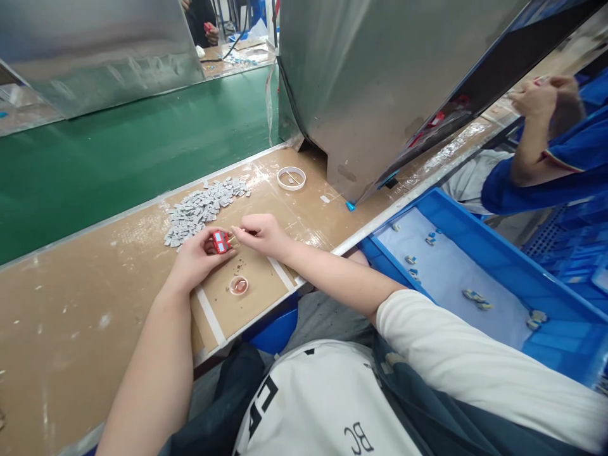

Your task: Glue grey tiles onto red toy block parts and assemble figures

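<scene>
My left hand (197, 256) is closed around a small red toy car (220, 241) with pale window areas. Close to its right side, my right hand (263, 235) pinches a thin stick-like tool (244, 232), mostly covered by the fingers; its exact kind is unclear. The tool's end points toward the car, but whether they touch I cannot tell. Just below the hands stands a small clear cup (239, 285) with a little reddish-brown content. Beyond my left hand lies a heap of small flat grey pieces (202, 208).
A white ring (291, 178), like a tape roll, lies beyond my right hand. Metal panels (380, 82) rise behind the brown-covered table (95, 329), beside a green belt (118, 152). At right, a blue bin (513, 266) holds several small toys. A co-worker's hands (541, 98) are at far right.
</scene>
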A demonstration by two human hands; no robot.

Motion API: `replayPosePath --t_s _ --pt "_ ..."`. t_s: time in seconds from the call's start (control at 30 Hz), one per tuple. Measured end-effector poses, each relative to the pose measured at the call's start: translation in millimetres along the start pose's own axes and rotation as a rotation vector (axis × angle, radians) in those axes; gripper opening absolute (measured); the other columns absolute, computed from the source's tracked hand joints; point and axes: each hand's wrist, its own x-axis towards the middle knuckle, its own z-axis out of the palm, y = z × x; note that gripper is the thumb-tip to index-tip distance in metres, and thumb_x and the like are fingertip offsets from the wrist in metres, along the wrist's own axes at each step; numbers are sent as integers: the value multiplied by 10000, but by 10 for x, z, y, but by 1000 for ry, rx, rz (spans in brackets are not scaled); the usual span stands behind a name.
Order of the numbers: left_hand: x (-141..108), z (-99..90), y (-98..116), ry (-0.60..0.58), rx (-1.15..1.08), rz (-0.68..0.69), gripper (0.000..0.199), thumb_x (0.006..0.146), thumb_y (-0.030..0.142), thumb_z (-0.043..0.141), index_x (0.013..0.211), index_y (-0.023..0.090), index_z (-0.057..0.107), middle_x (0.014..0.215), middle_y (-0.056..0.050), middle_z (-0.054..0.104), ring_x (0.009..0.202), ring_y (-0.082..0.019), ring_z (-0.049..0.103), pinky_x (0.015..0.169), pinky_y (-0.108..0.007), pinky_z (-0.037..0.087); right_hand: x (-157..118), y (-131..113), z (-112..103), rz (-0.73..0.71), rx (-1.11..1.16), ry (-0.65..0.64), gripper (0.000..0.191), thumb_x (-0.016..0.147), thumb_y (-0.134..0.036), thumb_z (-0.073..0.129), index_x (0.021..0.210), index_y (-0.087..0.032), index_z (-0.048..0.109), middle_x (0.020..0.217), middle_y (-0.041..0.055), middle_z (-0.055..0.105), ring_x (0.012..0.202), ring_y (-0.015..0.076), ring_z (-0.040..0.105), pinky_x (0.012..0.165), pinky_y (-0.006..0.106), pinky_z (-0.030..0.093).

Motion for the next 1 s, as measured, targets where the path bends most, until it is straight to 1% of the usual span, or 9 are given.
replayPosePath --t_s 0.27,0.5,0.67,0.7,0.73,0.83,0.9,0.93,1.0 --pt "3 2 7 -11 5 5 697 682 644 978 1167 211 728 1074 -71 796 935 -263 752 940 -430 642 1 26 27 55 3 -56 544 1092 -441 556 679 -231 272 654 -63 284 654 108 311 660 299 260" --pt "0 2 10 -6 6 5 692 673 638 984 1158 214 731 1060 -66 792 913 -252 748 915 -415 649 9 21 31 48 -38 -43 523 1087 -392 550 679 -235 263 655 -60 291 657 113 316 665 306 267" --pt "4 10 16 -2 -20 -11 685 649 595 1007 1149 216 730 1027 -50 782 895 -243 744 900 -402 645 4 -36 -34 21 -7 4 531 1115 -433 510 683 -244 265 655 -55 291 654 121 330 669 302 295" --pt "4 11 24 -3 -34 -11 685 638 583 1015 1140 215 729 1029 -51 783 906 -244 746 903 -399 644 2 -52 -60 -4 41 -26 539 1118 -451 504 679 -246 268 651 -55 289 647 121 331 666 301 303" --pt "3 10 33 -5 -49 -10 684 630 573 1020 1132 213 727 1039 -56 785 924 -248 750 909 -396 643 -1 -68 -88 -39 103 -96 548 1120 -465 504 674 -246 272 646 -54 291 639 121 334 664 299 312" --pt "-3 1 66 21 -87 1 663 645 562 1010 1126 207 721 1121 -83 793 991 -254 757 936 -387 643 -21 -117 -159 -152 253 -454 561 1123 -447 531 649 -237 316 627 -45 353 621 119 369 671 290 345" --pt "-5 -13 74 95 -94 3 647 678 566 985 1139 208 707 1218 -101 787 1005 -244 756 930 -378 648 -46 -146 -176 -200 243 -665 536 1118 -413 560 642 -223 402 638 -26 464 634 119 429 686 286 354" --pt "-2 -21 70 145 -99 2 646 693 571 970 1149 209 692 1261 -109 780 989 -235 756 907 -371 653 -59 -160 -176 -215 205 -729 523 1116 -407 567 643 -216 449 655 -16 523 646 120 460 691 287 352" --pt "11 -36 46 255 -120 3 653 728 579 932 1191 213 653 1316 -118 765 926 -212 759 846 -356 659 -76 -184 -164 -227 103 -780 531 1104 -459 590 642 -210 507 677 -4 591 663 123 503 686 294 335"
